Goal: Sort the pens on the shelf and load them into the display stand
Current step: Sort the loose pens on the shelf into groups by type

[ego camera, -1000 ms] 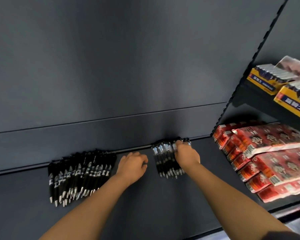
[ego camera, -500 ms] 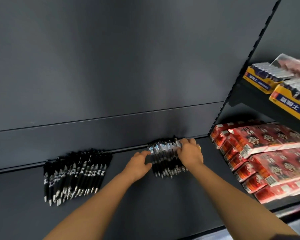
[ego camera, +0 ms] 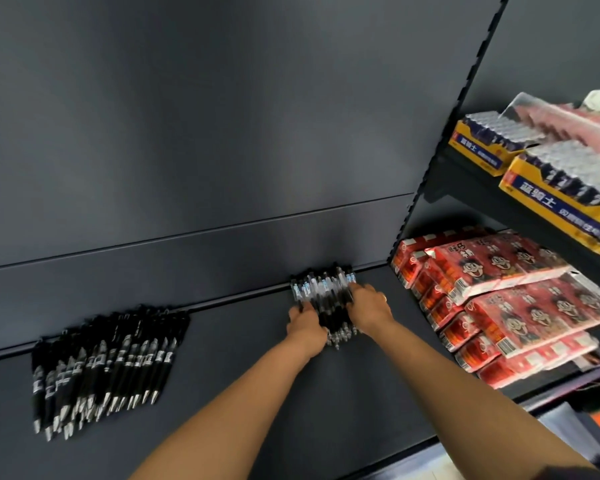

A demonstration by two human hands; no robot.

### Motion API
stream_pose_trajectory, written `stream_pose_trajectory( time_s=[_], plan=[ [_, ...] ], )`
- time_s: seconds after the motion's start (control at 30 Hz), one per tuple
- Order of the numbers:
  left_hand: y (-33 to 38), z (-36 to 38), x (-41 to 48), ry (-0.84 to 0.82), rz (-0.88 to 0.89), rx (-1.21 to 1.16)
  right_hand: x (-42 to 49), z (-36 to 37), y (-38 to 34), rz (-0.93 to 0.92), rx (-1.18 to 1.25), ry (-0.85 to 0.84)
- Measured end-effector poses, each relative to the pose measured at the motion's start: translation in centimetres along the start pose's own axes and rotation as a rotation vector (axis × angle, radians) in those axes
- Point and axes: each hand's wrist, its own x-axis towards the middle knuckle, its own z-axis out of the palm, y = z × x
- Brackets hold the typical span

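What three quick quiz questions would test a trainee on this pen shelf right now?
1. True or false: the left hand and the right hand are both on the same pile of pens.
2. Pick one: the other pen pile is A) lying on the shelf to the left of the hands, with neither hand on it; B) inside a yellow box; C) held in the right hand.
3. Fill in: the packs stacked to the right of the hands are mostly ___ in colour.

Key: 1 true; 2 A; 3 red.
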Motion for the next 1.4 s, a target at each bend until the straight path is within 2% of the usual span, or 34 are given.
stream_pose_trajectory(
  time_s=[0.13, 0.37, 0.6, 0.73, 1.03, 1.23, 1.33, 1.4],
  plan=[
    [1.3, 1.1, 0.3, -0.020, 0.001, -0.050, 0.6, -0.6, 1.0, -0.010, -0.026, 0.007],
    [0.0, 0.2, 0.2, 0.071, 0.032, 0.103, -0.2, -0.1, 1.0, -0.008, -0.034, 0.050],
    [-0.9, -0.5, 0.1, 0.046, 0.076, 0.121, -0.6, -0.5, 0.4, -0.038, -0.168, 0.100],
    [-1.4, -0.5, -0.1, 0.040, 0.091, 0.109, -0.2, -0.1, 0.6, -0.059, -0.115, 0.066],
    [-2.3, -1.5, -0.8, 0.061, 0.169, 0.102, -1.2, -0.3, 0.6, -0.105, -0.115, 0.167],
    [-4.4, -5.3, -2.8, 0.186, 0.198, 0.103, -2.0, 0.1, -4.1, -0.320, -0.072, 0.293],
    [-6.8, -8.5, -4.3, 0.316, 0.162, 0.157, -2.6, 1.4, -8.6, -0.468, -0.052, 0.247],
    [-8.7, -10.7, -5.3, 0.394, 0.128, 0.194, -3.2, 2.5, -11.7, -0.541, -0.025, 0.157]
  ],
)
